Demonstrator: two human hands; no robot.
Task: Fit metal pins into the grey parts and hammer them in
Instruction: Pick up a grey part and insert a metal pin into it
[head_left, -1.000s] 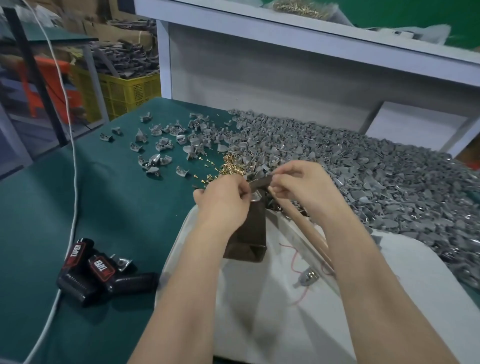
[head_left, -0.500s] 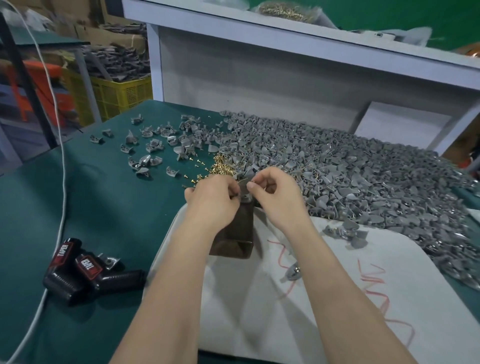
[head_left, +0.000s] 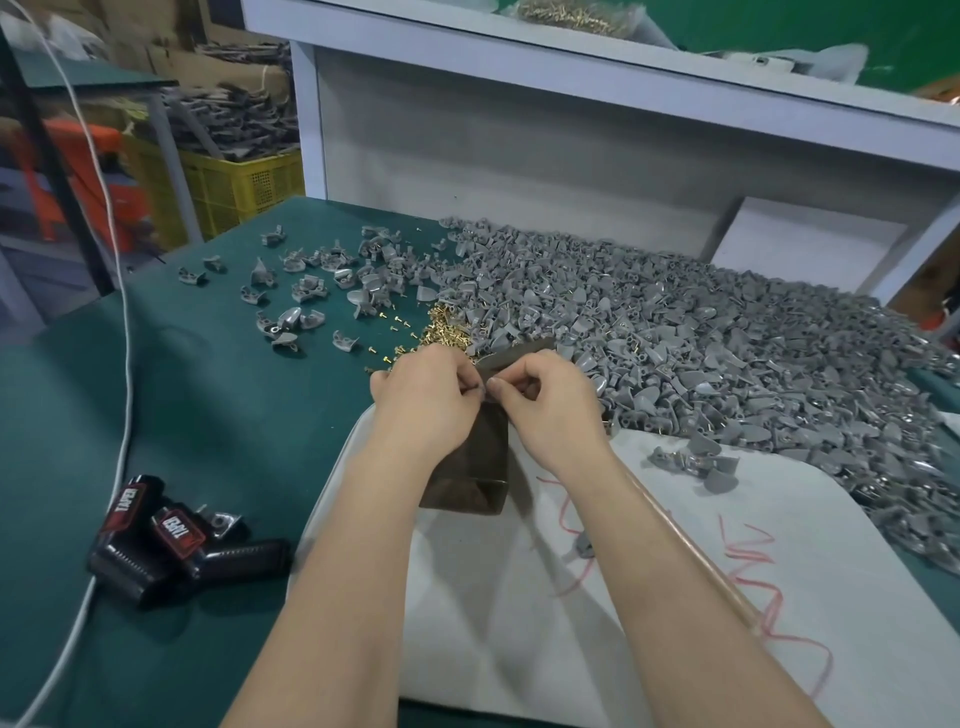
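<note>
Pinching a small, mostly hidden piece (head_left: 486, 396) with left hand (head_left: 426, 402) and right hand (head_left: 550, 410) atop the upright dark-brown block (head_left: 470, 467), probably for firm backing when hammering.

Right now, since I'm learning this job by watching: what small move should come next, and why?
Probably finish the fitting with the right hand while the left hand steadies. Both hands pinch a small piece, mostly hidden, atop the dark block; the wooden handle lies beside the right forearm, so hammering seems premature.
</note>
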